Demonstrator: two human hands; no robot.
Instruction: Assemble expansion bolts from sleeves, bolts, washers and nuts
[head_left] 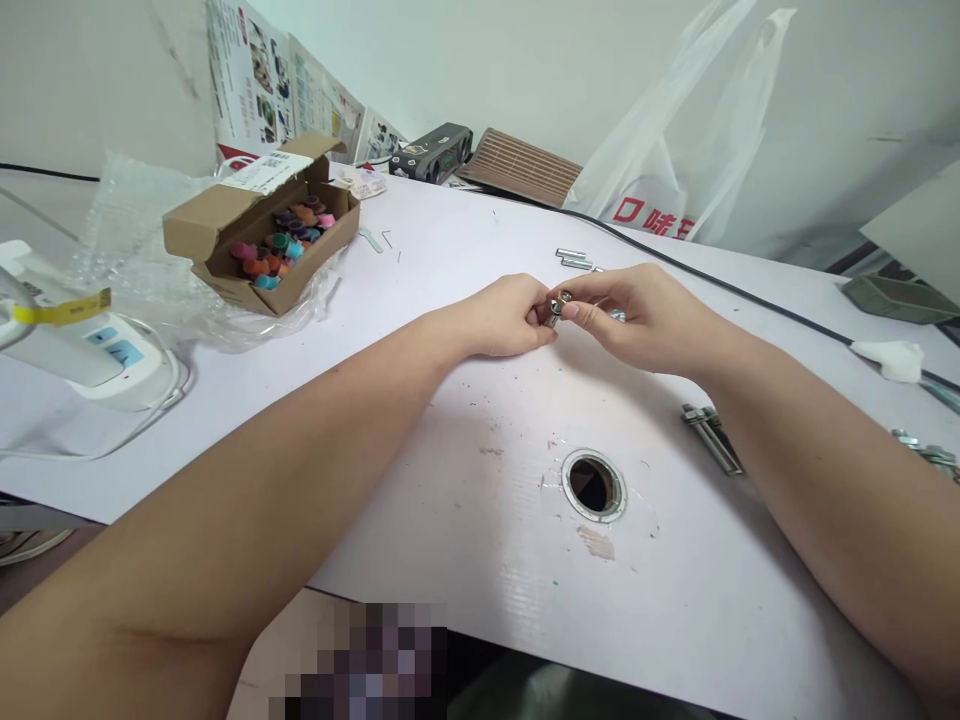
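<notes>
My left hand point(514, 315) rests on the white table with its fingers closed around a small shiny metal sleeve point(553, 316), mostly hidden by the fingers. My right hand point(645, 315) meets it from the right. Between its thumb and index finger is a small metal nut point(565, 297), right at the top of the sleeve. Behind the hands lie several loose metal tubes point(574, 258). Another bit of metal shows partly behind the right fingers. Several bolts with nuts point(709, 438) lie beside my right forearm, which partly covers them.
More metal hardware point(926, 452) sits at the right edge. A round hole with a metal rim point(595, 518) opens in the table point(465, 540). At left stand a cardboard box point(281, 290) of colourful capped pieces and a white device point(127, 370). A black cable point(750, 298) crosses behind, near a plastic bag point(675, 140).
</notes>
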